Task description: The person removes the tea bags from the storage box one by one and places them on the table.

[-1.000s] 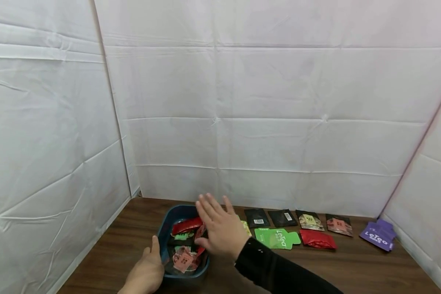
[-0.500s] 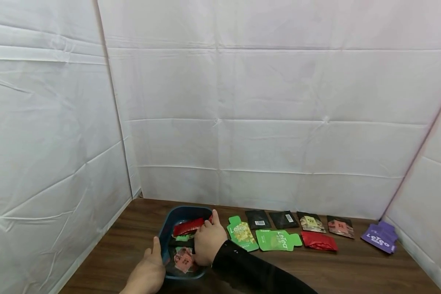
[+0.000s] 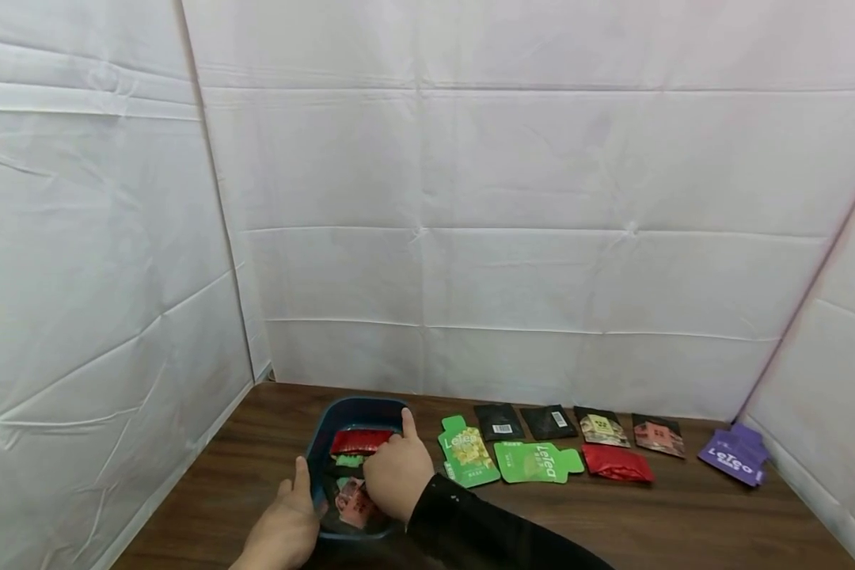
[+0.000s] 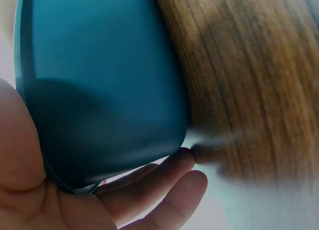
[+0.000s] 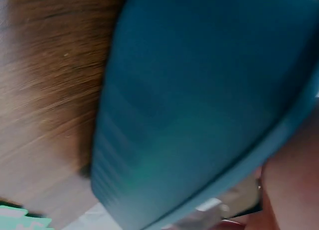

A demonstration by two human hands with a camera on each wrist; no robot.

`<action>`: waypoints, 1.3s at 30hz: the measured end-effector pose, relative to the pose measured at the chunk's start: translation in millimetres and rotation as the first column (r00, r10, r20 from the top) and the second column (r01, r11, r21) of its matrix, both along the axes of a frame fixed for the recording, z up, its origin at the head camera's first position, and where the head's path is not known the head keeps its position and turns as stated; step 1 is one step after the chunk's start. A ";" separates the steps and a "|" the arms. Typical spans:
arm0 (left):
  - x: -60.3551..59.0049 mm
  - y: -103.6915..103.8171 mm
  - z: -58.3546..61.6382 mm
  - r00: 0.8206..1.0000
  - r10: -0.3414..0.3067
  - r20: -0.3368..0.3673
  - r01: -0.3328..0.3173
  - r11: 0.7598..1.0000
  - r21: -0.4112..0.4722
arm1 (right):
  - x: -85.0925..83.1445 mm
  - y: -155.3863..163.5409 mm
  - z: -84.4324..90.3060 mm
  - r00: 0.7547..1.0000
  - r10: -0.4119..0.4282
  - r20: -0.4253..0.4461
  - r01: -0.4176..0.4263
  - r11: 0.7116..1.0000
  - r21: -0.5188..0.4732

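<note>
A dark blue plastic bin (image 3: 328,423) stands on the brown table and holds a red sachet (image 3: 359,441), a black packet, bits of green and a pink-printed packet (image 3: 355,504). Beside its left wall is my left hand (image 3: 285,522), thumb raised; in the left wrist view its fingers (image 4: 149,192) lie along the bin's outer corner. My right hand (image 3: 399,475) reaches over the right rim into the bin, one finger sticking up. Its other fingertips are hidden among the packets, and I cannot tell whether they pinch one.
Right of the bin lie two green packets (image 3: 470,454), two black sachets with white labels (image 3: 499,422), a yellow-printed packet (image 3: 602,427), another pink-printed packet (image 3: 658,435), a red foil sachet (image 3: 616,463) and purple packets (image 3: 734,455). White cloth walls (image 3: 520,277) enclose the table.
My right hand, spread above the bin's right rim a second ago, has dropped into the bin with its fingers bent down. The packets inside have shifted slightly. My left hand stays in place.
</note>
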State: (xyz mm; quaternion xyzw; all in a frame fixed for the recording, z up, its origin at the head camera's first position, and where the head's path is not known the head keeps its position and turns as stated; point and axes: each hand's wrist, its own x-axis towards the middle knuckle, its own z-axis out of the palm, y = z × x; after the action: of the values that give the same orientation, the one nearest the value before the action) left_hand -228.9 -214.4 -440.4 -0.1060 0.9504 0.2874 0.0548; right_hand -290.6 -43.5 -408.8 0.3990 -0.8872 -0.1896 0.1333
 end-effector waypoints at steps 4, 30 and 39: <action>-0.5 -0.2 0.3 1.000 0.006 -0.010 -0.006 1.000 -0.023 | 5.7 1.7 6.9 0.993 0.073 -0.094 -0.077 0.996 -0.039; -1.0 -0.8 -2.9 0.999 -0.002 0.052 -0.005 0.993 0.119 | -55.8 324.0 49.4 0.938 -0.249 0.243 0.348 0.681 -0.644; -0.6 -0.3 0.9 0.999 0.011 0.054 -0.015 0.997 0.080 | -60.2 429.9 12.4 0.871 -0.419 0.255 0.483 0.640 -0.598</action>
State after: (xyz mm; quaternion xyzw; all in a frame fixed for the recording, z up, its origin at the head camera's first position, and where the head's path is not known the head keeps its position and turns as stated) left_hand -229.5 -214.7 -439.5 -0.1176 0.9356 0.3226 0.0823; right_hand -350.9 386.5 -396.4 0.1025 -0.9730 0.1185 0.1694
